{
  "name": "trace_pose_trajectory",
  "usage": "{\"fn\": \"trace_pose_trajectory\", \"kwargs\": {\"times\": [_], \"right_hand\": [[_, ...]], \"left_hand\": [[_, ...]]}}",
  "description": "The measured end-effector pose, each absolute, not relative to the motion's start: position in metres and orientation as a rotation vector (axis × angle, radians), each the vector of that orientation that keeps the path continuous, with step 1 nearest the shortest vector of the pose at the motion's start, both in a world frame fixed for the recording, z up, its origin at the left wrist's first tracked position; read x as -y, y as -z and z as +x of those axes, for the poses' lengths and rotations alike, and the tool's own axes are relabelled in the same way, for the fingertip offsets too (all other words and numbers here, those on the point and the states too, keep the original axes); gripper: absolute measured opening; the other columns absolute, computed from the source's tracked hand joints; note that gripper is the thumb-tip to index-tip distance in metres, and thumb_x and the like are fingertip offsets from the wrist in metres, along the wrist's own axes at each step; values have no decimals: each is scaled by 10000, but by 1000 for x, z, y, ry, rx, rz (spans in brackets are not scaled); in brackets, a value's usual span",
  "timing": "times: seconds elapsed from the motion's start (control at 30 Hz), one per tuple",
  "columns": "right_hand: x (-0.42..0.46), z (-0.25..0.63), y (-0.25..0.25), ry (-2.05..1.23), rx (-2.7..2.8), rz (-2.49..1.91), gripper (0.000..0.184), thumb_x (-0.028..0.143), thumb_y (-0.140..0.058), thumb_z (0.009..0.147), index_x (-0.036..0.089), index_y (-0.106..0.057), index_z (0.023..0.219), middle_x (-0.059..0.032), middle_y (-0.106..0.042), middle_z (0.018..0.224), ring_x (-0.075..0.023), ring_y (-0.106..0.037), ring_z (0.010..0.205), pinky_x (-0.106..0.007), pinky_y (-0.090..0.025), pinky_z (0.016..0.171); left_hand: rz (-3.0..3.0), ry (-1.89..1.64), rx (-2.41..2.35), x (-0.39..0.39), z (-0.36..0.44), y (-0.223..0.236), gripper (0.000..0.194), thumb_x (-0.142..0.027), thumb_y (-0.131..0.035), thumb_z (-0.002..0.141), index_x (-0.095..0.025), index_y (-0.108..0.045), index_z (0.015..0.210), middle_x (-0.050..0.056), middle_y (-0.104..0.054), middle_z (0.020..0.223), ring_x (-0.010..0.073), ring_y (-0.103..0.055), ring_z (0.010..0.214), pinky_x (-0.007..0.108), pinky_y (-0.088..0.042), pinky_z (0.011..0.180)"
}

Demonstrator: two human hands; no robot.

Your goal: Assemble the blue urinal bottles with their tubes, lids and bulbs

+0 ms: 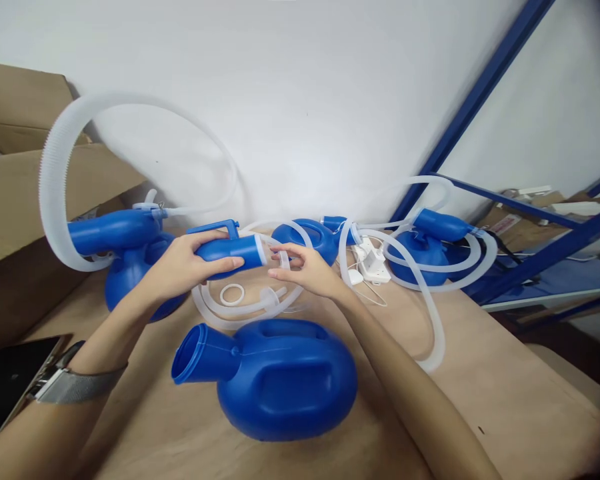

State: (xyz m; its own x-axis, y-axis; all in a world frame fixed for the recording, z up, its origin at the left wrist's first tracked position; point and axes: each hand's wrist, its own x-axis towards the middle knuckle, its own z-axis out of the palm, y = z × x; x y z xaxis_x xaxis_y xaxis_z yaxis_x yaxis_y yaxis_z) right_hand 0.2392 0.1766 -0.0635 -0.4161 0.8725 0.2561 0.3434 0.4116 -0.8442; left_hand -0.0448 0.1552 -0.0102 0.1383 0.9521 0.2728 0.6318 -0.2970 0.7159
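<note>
My left hand (pixel 193 262) is closed around a blue plastic cylinder (pixel 230 259) with a white rim (pixel 262 249) at its right end and a blue side handle (pixel 213 227) on top. Close to that rim is my right hand (pixel 305 267), thumb and fingers apart. Pale translucent tubing shows between its fingertips, and I cannot tell whether they touch it. Below both hands a blue jug-shaped bottle (pixel 287 380) lies on its side, its open neck (pixel 187 353) pointing left. A white ring (pixel 232 295) and a coiled translucent hose (pixel 220 310) rest behind it.
Assembled blue bottles with hoses stand at the left (pixel 115 230), back middle (pixel 305 237) and right (pixel 420 257). A white power strip (pixel 373 261) sits by the wall. Cardboard boxes (pixel 35 193) and a dark tablet-like object (pixel 15 380) are left; a blue metal rack (pixel 473 107) is right.
</note>
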Motion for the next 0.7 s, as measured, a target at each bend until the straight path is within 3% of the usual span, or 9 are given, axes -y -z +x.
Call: {"fn": "trace_pose_trajectory", "kwargs": {"times": [0.1, 0.17, 0.3, 0.4, 0.53, 0.63, 0.7], "right_hand": [[-184, 249, 71, -859, 2118, -1038, 665, 384, -855, 936, 264, -647, 1557, -133, -659, 1593, -327, -639, 1456, -550, -490, 1245], [-186, 251, 79, -829, 2169, -1054, 673, 325, -860, 926, 297, -646, 1564, -120, -617, 1637, -349, -558, 1540, -600, -390, 1313], [-188, 251, 91, -795, 2224, -1108, 496, 394, -819, 963, 302, -749, 1445, -141, -656, 1579, -405, -548, 1544, -667, -387, 1300], [-185, 247, 85, -780, 2227, -1064, 348, 382, -776, 993, 261, -809, 1318, -146, -723, 1480, -379, -621, 1468, -629, -440, 1271], [-171, 232, 62, -857, 2171, -888, 356, 426, -738, 1015, 275, -774, 1335, -88, -761, 1417, -283, -686, 1356, -489, -532, 1175], [-157, 217, 49, -949, 1994, -789, 254, 473, -787, 961, 238, -793, 1059, -48, -791, 1118, -242, -724, 1104, -381, -573, 966], [-150, 209, 46, -989, 1890, -784, 288, 484, -775, 959, 223, -715, 852, -6, -701, 887, -196, -665, 894, -331, -534, 823]], "left_hand": [[2100, -933, -1500, -162, -55, 10, 917, -863, -856, 643, -207, -825, 1283, 139, -777, 1419, 486, -673, 1369, 540, -541, 1215], [2171, -883, -1514, -166, -62, 12, 922, -877, -826, 675, -205, -816, 1307, 136, -770, 1437, 480, -667, 1380, 536, -511, 1239], [2264, -803, -1491, -172, -71, 20, 849, -870, -803, 713, -247, -827, 1289, 100, -782, 1426, 447, -693, 1354, 505, -520, 1221], [2285, -774, -1458, -174, -71, 24, 810, -862, -816, 693, -267, -846, 1242, 89, -798, 1398, 436, -724, 1305, 503, -540, 1196], [2299, -769, -1407, -169, -62, 19, 869, -875, -797, 701, -233, -832, 1285, 116, -795, 1398, 426, -736, 1286, 491, -559, 1180], [2309, -794, -1366, -160, -53, 10, 874, -856, -788, 748, -211, -806, 1337, 123, -774, 1434, 410, -722, 1310, 486, -540, 1204], [2324, -811, -1326, -156, -49, 5, 837, -838, -791, 770, -213, -811, 1328, 114, -782, 1421, 405, -730, 1291, 486, -540, 1204]]}}
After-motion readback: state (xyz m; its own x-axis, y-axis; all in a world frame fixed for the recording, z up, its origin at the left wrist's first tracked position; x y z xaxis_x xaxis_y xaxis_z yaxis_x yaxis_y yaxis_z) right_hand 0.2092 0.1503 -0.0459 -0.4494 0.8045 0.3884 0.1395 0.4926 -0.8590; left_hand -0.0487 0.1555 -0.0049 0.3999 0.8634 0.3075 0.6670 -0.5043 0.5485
